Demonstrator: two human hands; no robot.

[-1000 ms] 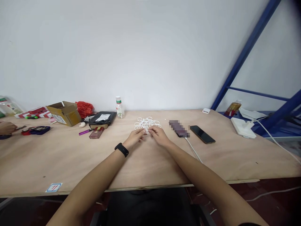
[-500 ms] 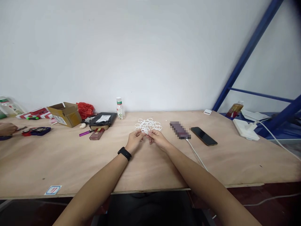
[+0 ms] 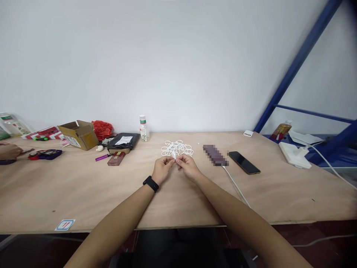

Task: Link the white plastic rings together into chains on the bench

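A heap of several small white rings [image 3: 177,147] lies on the plywood table [image 3: 167,193] straight ahead of me. My left hand [image 3: 163,168], with a black band on its wrist, and my right hand [image 3: 187,166] meet just in front of the heap. Both pinch one white ring [image 3: 174,155] between their fingertips, lifted a little off the table.
Right of the rings lie a blurred dark object [image 3: 215,155] with a white cable and a black phone [image 3: 244,162]. At the left are a small bottle [image 3: 143,128], a black pouch [image 3: 122,141], a cardboard box [image 3: 79,134] and another person's hand [image 3: 9,151]. A blue steel frame [image 3: 295,67] stands at the right.
My hands have come a little toward me from the heap, with a white ring now pinched between them.
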